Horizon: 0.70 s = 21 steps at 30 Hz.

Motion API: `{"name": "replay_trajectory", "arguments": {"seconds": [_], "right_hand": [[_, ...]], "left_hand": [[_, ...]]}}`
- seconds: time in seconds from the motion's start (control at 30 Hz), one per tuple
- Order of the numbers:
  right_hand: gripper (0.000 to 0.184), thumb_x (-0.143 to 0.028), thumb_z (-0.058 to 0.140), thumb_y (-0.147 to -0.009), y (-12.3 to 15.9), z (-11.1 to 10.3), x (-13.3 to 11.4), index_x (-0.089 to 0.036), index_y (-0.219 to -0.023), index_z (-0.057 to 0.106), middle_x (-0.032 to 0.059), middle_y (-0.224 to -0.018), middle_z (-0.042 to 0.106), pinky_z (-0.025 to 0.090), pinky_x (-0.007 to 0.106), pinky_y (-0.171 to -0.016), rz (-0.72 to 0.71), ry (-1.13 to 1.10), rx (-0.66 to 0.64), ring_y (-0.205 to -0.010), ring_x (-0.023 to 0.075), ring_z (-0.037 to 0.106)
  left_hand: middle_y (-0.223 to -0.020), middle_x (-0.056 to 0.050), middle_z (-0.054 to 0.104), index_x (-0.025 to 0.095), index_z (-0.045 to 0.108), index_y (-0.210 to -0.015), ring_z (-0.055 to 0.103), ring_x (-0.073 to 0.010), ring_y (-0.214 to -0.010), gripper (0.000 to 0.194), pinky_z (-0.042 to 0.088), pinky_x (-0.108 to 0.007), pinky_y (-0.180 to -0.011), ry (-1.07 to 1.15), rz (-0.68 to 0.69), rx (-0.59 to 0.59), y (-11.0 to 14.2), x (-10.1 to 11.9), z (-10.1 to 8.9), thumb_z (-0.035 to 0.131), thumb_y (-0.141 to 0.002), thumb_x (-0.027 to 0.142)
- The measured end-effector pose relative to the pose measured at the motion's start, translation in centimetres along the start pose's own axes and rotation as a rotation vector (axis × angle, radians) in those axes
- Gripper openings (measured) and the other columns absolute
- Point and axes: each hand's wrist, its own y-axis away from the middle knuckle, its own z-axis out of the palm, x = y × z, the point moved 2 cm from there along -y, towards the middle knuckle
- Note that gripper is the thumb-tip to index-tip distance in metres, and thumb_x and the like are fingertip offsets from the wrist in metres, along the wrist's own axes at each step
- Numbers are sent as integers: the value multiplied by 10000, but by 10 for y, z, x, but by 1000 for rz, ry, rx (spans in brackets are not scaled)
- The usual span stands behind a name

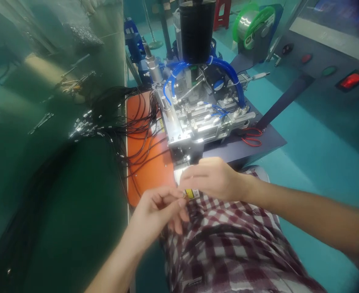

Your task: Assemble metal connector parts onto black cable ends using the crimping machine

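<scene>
- Left hand [159,209] at lower centre of the frame, thumb and forefinger narrowed to a pinch, apparently holding a small coppery piece [186,197]; too fine and blurred to name. Remaining fingers loosely curled below.
- Right hand [219,179] just right of centre, a little higher, bent over toward the left hand with fingers close together; cannot tell, through the blur, whether holding anything.
- Between and behind both hands, a white piece [178,176] and a yellow-and-white label [192,193], partly covered by fingers.
- Directly beyond, at upper centre, a metal machine [206,118] with blue hoses; beside it, at centre, an orange plate [149,162] crossed by black cables [136,132], with bright metal ends [84,126] bunched over the green surface [97,228] at left.
- For fine handling like this, probably best to keep the left pinch light but firm, close to the tip, and to work with the right fingers from above without blocking the view.
- Wise to brace both wrists, and to turn the piece with fingertips rather than whole arms.
- Also worth keeping sleeves, wrists and knuckles off the cables, likely easy to snag or drag out of order.
</scene>
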Motion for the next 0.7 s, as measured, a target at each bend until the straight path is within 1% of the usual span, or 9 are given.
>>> {"name": "replay_trajectory", "arguments": {"seconds": [0.07, 0.1, 0.17, 0.2, 0.27, 0.33, 0.47, 0.6, 0.7], "right_hand": [[231, -145, 432, -951, 7, 0, 0, -204, -1004, 649, 38, -970, 663, 480, 252, -736, 259, -139, 184, -844, 128, 619], [196, -149, 467, -938, 12, 1, -3, -198, -995, 648, 42, -952, 653, 493, 258, -736, 366, -184, 265, -840, 134, 618], [157, -137, 537, -895, 21, 6, -11, -193, -976, 659, 45, -929, 638, 501, 245, -662, 442, -210, 294, -760, 127, 604], [156, -127, 554, -880, 25, 9, -15, -191, -973, 662, 46, -923, 636, 502, 240, -638, 459, -210, 309, -740, 125, 603], [177, -121, 562, -878, 30, 15, -22, -200, -1002, 661, 44, -919, 638, 508, 242, -626, 461, -179, 340, -733, 126, 612], [215, -124, 548, -893, 32, 21, -25, -215, -1059, 648, 45, -935, 648, 523, 256, -656, 436, -132, 355, -770, 136, 632], [257, -126, 520, -917, 31, 29, -27, -212, -1135, 626, 58, -968, 685, 535, 275, -704, 362, -13, 329, -825, 151, 657], [270, -125, 499, -928, 32, 32, -29, -171, -1169, 611, 73, -957, 722, 502, 283, -656, 295, 194, 284, -784, 156, 670], [275, -105, 500, -921, 35, 31, -29, -154, -1170, 607, 80, -972, 733, 457, 282, -616, 253, 251, 275, -779, 151, 673]], "left_hand": [[-638, -48, 703, 147, 616, -770, 609, -127, -436, 241, 459, -210, -431, -3, 47, 100, -1, 0, 3, 702, -783, 372], [-634, -47, 700, 146, 613, -757, 613, -128, -444, 243, 464, -208, -432, -10, 65, 140, -1, 0, 4, 704, -780, 371], [-605, -39, 683, 147, 600, -722, 612, -130, -441, 258, 465, -206, -421, -14, 86, 196, -3, -1, 6, 706, -774, 376], [-594, -35, 676, 149, 594, -712, 609, -130, -435, 262, 467, -207, -416, -10, 95, 217, -3, 0, 7, 708, -770, 378], [-586, -28, 669, 152, 590, -703, 609, -131, -434, 260, 479, -212, -419, -5, 112, 237, -5, 0, 7, 708, -771, 374], [-587, -25, 669, 155, 596, -714, 615, -133, -440, 246, 490, -215, -428, -7, 119, 239, -7, 0, 7, 702, -780, 367], [-597, -27, 674, 158, 605, -724, 621, -134, -446, 239, 499, -214, -431, -1, 121, 234, -8, 0, 7, 694, -790, 370], [-593, -22, 668, 161, 609, -721, 616, -131, -440, 238, 490, -210, -418, 32, 132, 226, -9, -2, 6, 689, -798, 371], [-597, -22, 667, 157, 604, -713, 607, -125, -434, 233, 477, -206, -409, 68, 138, 215, -9, -4, 5, 686, -807, 354]]}}
